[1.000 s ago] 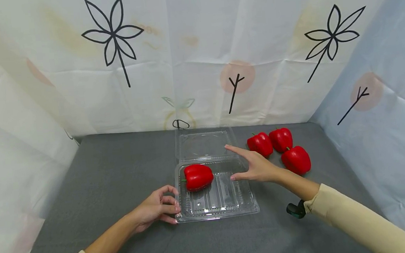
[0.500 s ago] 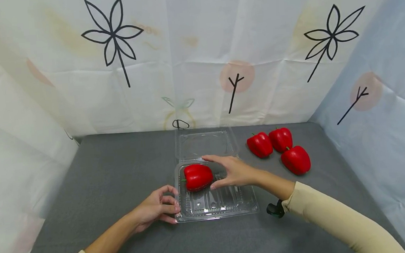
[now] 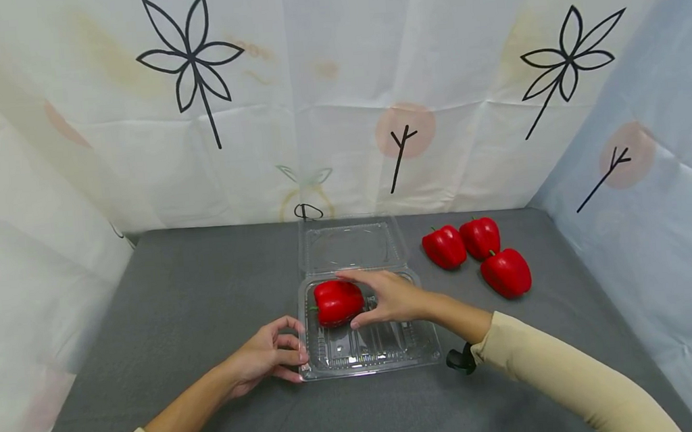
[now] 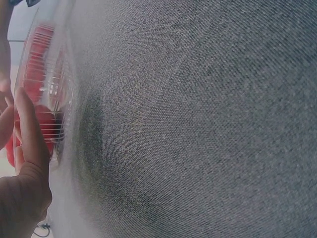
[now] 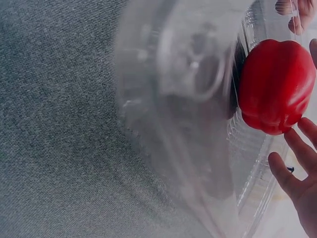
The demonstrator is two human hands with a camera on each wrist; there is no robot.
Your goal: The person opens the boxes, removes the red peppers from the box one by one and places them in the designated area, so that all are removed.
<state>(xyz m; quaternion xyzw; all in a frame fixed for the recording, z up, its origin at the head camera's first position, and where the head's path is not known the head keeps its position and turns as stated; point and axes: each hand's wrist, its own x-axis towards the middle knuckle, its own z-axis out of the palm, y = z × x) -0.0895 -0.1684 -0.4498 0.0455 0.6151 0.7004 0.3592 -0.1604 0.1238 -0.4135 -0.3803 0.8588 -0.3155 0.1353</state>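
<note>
A red bell pepper [image 3: 339, 303] lies on its side in the left part of a clear plastic clamshell container [image 3: 388, 364]. Its stem points left. Around the pepper's right side is my right hand [image 3: 386, 299], with fingers spread behind it and the thumb in front; in the right wrist view, fingertips [image 5: 292, 136] meet or nearly meet the pepper. Whether the thumb touches is unclear. My left hand [image 3: 268, 354] rests its loosely bent, spread fingers against the container's left edge. The left wrist view shows one finger [image 4: 30, 131] lying along the outer wall.
Three more red bell peppers [image 3: 444, 247] sit together on the grey tabletop [image 3: 216, 273], right of the container. Folded back behind the base is the container's clear lid [image 3: 351, 244]. A patterned white cloth [image 3: 335, 74] hangs along the back and sides.
My right hand has moved left, from the container's right side to around the pepper inside it. My left hand, the container and the peppers have stayed put.
</note>
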